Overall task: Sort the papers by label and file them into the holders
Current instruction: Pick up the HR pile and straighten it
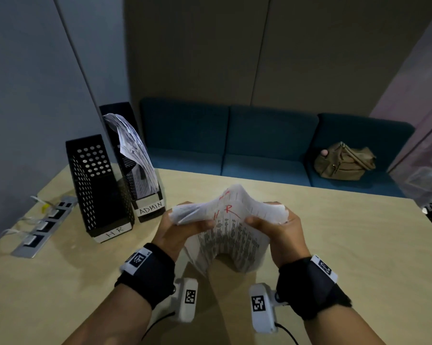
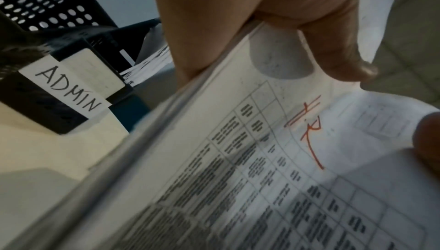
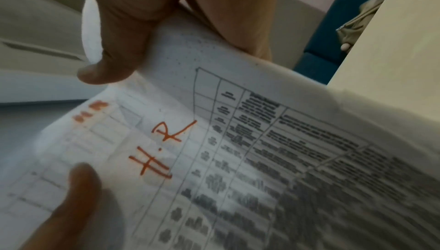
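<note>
Nearby, ADMIN holder (image 1: 149,185) stuffed, HR holder (image 1: 103,190) beside; bag (image 1: 344,161) beyond

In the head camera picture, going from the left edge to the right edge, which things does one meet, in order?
Grey power strip with white plugs → black perforated holder labelled HR → black holder labelled ADMIN with papers inside → left hand → white printed papers marked HR in red → right hand → tan fabric bag on the blue bench.

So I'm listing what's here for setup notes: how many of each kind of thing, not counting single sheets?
Holders: 2, HR and ADMIN
Paper stacks: 2, one held, one in ADMIN
Bags: 1
Power strips: 1
Total: 6
</note>
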The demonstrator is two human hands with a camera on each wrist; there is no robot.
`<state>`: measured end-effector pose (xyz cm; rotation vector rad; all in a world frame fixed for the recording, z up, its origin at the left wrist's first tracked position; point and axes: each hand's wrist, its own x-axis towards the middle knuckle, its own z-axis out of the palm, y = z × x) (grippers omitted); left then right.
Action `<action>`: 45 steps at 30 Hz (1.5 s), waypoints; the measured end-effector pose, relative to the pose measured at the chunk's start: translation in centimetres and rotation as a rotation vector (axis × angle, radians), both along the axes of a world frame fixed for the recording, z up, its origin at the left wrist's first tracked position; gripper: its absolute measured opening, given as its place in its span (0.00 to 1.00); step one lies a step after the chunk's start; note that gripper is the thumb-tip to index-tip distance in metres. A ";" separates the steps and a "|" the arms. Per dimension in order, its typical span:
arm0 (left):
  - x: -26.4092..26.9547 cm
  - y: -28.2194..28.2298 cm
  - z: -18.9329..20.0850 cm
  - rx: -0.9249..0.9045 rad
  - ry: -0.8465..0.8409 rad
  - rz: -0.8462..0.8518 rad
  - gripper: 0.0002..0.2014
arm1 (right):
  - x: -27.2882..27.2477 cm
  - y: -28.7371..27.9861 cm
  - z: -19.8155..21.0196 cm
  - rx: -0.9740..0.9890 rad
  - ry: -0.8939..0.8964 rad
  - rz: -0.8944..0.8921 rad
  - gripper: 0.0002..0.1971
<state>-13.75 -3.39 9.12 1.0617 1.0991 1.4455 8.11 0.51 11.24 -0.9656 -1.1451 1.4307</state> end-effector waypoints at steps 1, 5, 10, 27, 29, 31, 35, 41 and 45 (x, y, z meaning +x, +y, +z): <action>-0.4 0.1 0.1 -0.002 -0.021 0.017 0.27 | 0.3 0.3 0.0 0.019 0.018 -0.030 0.23; -1.0 -0.1 -0.3 -0.047 0.055 -0.031 0.27 | 1.6 0.5 -0.2 0.042 -0.087 -0.032 0.24; 0.6 -0.3 0.5 -0.020 -0.011 0.110 0.20 | -0.5 0.0 0.6 0.038 -0.090 -0.010 0.14; -1.9 -0.7 -2.8 -0.268 0.061 0.108 0.26 | -0.4 1.0 -2.6 0.072 -0.164 0.183 0.26; -3.3 -0.4 -2.4 -0.212 0.009 0.052 0.27 | -0.3 1.0 -2.7 0.039 -0.183 0.277 0.24; -4.2 0.0 -1.8 -0.214 0.019 0.046 0.25 | -0.9 0.5 -3.3 -0.011 -0.255 0.405 0.19; -6.8 1.0 -2.2 -0.210 -0.012 0.369 0.13 | -2.6 -0.4 -5.1 -0.067 -0.346 0.370 0.16; -17.4 -1.3 -6.1 -0.563 1.030 0.829 0.17 | -3.3 0.5 -4.3 -0.040 -0.230 0.262 0.14; -20.1 -2.7 -8.6 -0.771 1.195 0.412 0.22 | -4.6 0.8 -2.5 0.010 -0.180 0.251 0.30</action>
